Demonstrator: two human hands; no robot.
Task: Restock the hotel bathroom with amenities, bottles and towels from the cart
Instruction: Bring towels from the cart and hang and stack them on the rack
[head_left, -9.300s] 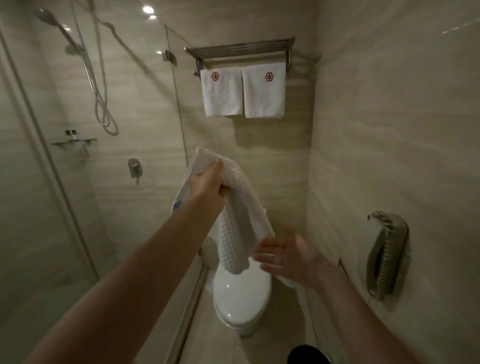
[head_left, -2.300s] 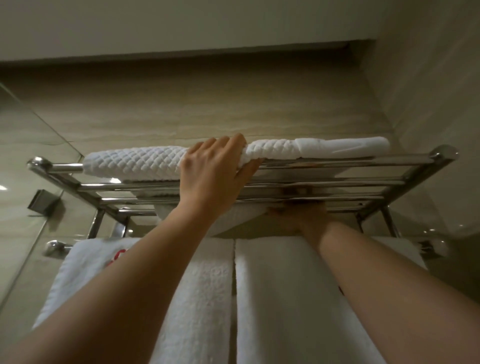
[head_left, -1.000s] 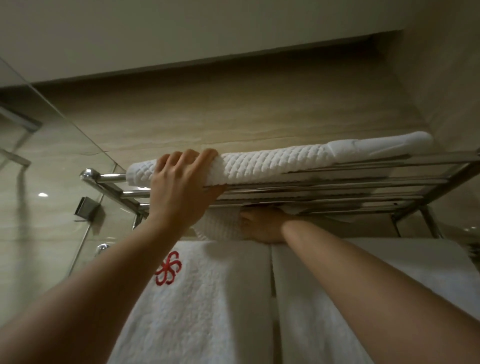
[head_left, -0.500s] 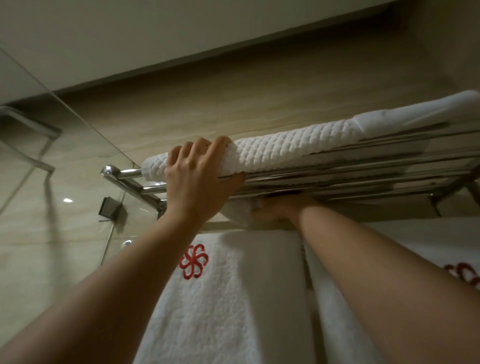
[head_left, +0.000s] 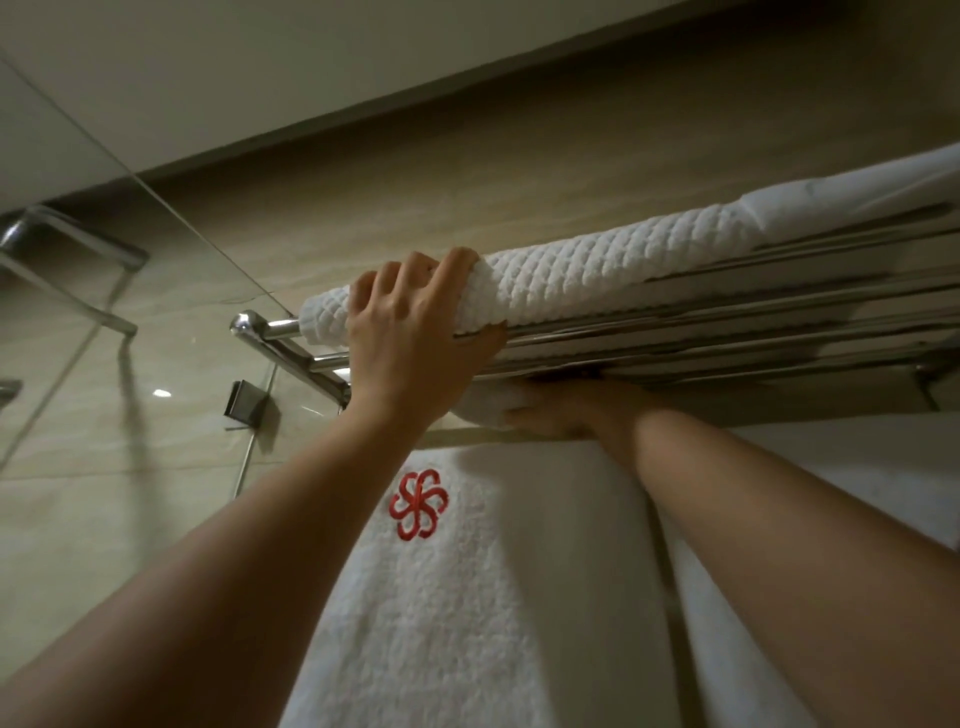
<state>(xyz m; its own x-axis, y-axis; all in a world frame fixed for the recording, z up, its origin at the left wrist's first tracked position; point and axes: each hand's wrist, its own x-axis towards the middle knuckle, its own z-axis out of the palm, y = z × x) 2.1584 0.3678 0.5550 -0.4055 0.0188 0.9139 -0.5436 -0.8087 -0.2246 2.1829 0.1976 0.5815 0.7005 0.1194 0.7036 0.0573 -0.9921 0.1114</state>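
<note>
Two hands are engaged on one item. The left hand (head_left: 415, 338) is curled over the front edge of the waffle towel (head_left: 597, 275), thumb beneath, apparently so the fold is kept square on the front rail. The right hand (head_left: 566, 410) is reached under the towel rack (head_left: 779, 322), against a white sag of cloth below the bars. A grasp cannot be confirmed because the fingers are mostly hidden. Slack is probably being pushed up. The waffle towel is laid lengthwise on the rack's top shelf. Below, a hanging towel (head_left: 467, 597) with a red emblem (head_left: 418, 505) is draped. The rack is fixed to a beige tiled wall (head_left: 467, 171), with a glass shower panel (head_left: 78, 286) at left.
</note>
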